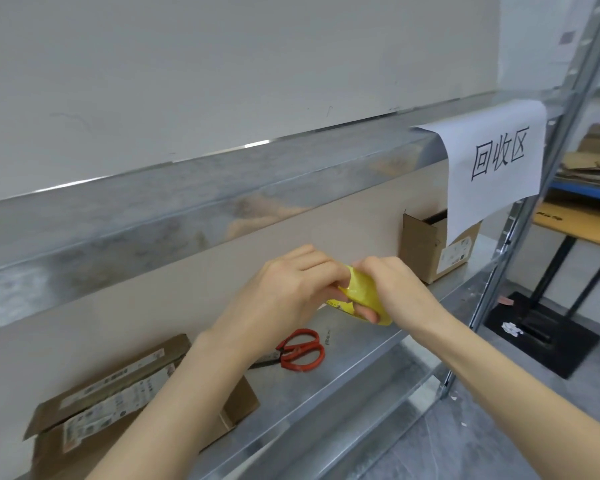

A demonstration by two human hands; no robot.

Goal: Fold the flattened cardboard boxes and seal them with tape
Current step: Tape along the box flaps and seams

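Observation:
A yellow tape roll point(361, 294) is held above the metal shelf point(354, 362) between both hands. My left hand point(288, 289) grips it from the left, fingers curled through and around the roll. My right hand point(395, 285) grips its right side, fingers curled over the top. A brown cardboard box point(118, 396) with white labels lies at the lower left on the shelf, flaps loose, partly hidden behind my left forearm. A second cardboard box point(426, 251) stands at the shelf's far right end, its top open.
Red-handled scissors point(300, 349) lie on the shelf below my hands. A paper sign point(496, 161) hangs from the upper shelf beam point(187, 202). A steel upright point(534, 188) stands on the right. Flattened cardboard point(593, 164) is stacked on a far rack.

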